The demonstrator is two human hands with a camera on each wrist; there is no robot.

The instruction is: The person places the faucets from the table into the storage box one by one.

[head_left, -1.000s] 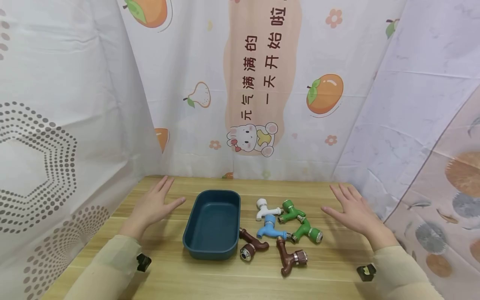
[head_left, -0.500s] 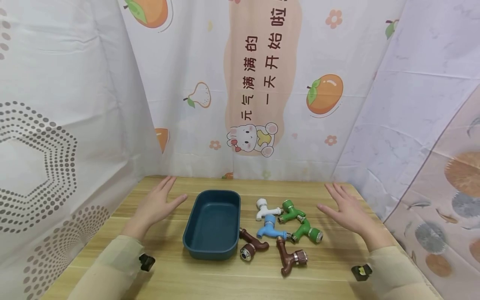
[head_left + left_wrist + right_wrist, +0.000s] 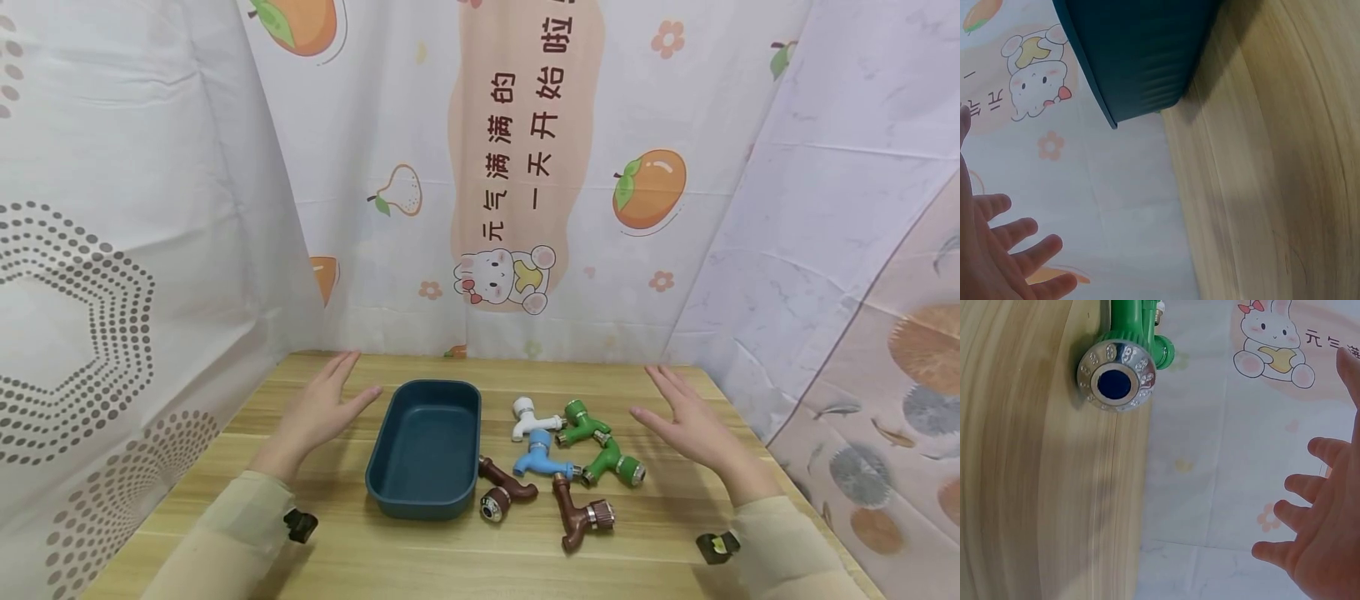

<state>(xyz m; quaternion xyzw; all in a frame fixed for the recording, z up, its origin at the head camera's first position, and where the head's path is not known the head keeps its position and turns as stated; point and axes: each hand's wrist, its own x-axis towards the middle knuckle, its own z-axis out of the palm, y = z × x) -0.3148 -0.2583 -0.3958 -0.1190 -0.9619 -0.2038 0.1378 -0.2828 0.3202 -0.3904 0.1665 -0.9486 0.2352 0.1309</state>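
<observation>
A dark teal rectangular tub [image 3: 423, 454] stands on the table with nothing in it. Just left of it hovers my left hand [image 3: 318, 417], fingers extended and thumb spread, holding nothing. To the tub's right lie several plastic taps: a white tap [image 3: 532, 419], a blue tap [image 3: 543, 457], a green tap [image 3: 581, 422], another green tap [image 3: 615, 463], a brown tap [image 3: 504, 490] touching or close against the tub, and a second brown tap [image 3: 577, 515]. My right hand [image 3: 693, 425] is raised right of the green taps, its fingers straight and apart from them.
The wooden table [image 3: 390, 558] runs back to a printed curtain [image 3: 405, 250]. More cloth hangs at the left and right sides. A small black device [image 3: 300, 526] sits at the left wrist, and a similar black device [image 3: 717, 547] at the right wrist.
Both hands have drifted slightly inward, the left one rightward and the right one leftward. The tub and the taps have stayed where they were.
</observation>
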